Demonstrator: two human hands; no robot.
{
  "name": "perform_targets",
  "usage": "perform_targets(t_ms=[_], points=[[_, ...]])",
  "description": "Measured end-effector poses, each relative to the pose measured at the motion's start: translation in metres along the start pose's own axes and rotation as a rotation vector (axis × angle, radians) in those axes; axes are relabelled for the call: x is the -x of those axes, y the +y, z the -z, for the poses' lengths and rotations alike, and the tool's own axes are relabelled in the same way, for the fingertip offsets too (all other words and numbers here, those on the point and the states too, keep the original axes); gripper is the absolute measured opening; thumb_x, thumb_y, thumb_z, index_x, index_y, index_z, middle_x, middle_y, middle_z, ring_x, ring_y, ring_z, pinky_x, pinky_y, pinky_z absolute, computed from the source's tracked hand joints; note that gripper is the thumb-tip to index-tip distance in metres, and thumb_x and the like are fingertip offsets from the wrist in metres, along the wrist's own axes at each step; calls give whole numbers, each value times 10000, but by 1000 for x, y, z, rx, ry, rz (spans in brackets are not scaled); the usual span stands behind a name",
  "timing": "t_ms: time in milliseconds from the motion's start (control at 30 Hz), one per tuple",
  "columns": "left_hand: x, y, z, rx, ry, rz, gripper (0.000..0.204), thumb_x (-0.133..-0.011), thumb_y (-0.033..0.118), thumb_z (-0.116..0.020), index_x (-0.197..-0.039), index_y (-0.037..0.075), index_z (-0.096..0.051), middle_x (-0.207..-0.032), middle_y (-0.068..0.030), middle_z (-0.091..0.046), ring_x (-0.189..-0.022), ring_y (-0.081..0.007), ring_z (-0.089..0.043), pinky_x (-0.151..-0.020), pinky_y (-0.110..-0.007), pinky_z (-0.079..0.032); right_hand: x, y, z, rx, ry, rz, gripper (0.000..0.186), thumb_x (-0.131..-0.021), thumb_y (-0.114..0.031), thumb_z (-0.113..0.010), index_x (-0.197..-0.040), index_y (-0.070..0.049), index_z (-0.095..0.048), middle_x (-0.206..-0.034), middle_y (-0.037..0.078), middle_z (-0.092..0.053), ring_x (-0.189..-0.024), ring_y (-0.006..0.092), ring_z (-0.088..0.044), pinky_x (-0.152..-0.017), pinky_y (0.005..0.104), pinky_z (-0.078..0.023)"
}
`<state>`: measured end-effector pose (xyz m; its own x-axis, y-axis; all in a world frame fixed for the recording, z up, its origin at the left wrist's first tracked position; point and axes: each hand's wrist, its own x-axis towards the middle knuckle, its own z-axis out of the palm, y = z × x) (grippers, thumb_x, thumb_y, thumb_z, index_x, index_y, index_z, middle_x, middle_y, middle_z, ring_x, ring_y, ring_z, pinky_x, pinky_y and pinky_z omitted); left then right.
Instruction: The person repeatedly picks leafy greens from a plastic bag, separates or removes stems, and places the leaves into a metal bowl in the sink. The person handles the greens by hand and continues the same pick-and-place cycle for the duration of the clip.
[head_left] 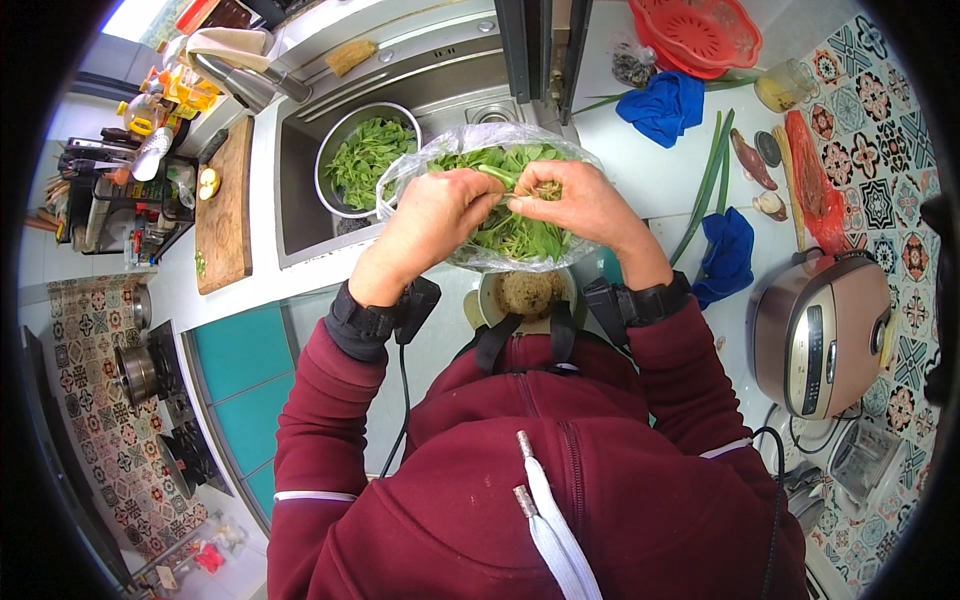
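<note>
My left hand [445, 215] and my right hand [570, 200] meet over a clear plastic bag [590, 155] full of leafy greens [530, 240]. Both hands pinch a green stem [497, 176] between the fingertips, the two grips almost touching. A round metal bowl [322, 180] with picked green leaves [372, 160] sits in the sink, left of the bag. Below the bag, a pale container [487, 300] with brownish scraps [530, 293] shows in front of my body.
A steel sink [300, 225] lies ahead, its tap [250, 85] at the left. Left of it is a cutting board [228, 225] with a cut fruit [209, 183]. At right are blue cloths [662, 108], a red basket [700, 35], spring onions [708, 185] and a rice cooker [825, 335].
</note>
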<state>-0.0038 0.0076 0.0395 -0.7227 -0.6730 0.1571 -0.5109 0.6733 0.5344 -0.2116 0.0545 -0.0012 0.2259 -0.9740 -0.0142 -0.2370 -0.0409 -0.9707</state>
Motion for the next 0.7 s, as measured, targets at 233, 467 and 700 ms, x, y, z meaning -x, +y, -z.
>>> perform_targets(t_ms=[233, 467, 700], points=[[-7, -5, -20, 738, 158, 483, 140, -897, 152, -619, -936, 31, -678, -757, -40, -650, -647, -115, -604, -580, -259, -475, -1, -4, 5, 44, -44, -72, 149, -860, -131, -674, -850, 9, -623, -792, 4, -595, -758, 67, -529, -692, 243, -447], [43, -28, -9, 1044, -375, 388, 224, -948, 138, -584, -1114, 3, -652, -896, -99, -697, -726, -125, -658, -640, -259, -529, 6, 2, 22, -207, 140, -125, 163, -897, -198, -671, -890, -38, -638, -872, -34, -619, -809, 49, -537, -765, 219, -431], [97, -37, -134, 93, -607, -168, 518, -778, 11, -572, -1288, 98, -542, -1281, -205, -558, -1010, -407, -622, -872, -439, -521, -9, -7, 30, -707, 140, -159, 135, -910, -201, -658, -927, -75, -613, -884, -35, -628, -820, 41, -568, -765, 198, -446]])
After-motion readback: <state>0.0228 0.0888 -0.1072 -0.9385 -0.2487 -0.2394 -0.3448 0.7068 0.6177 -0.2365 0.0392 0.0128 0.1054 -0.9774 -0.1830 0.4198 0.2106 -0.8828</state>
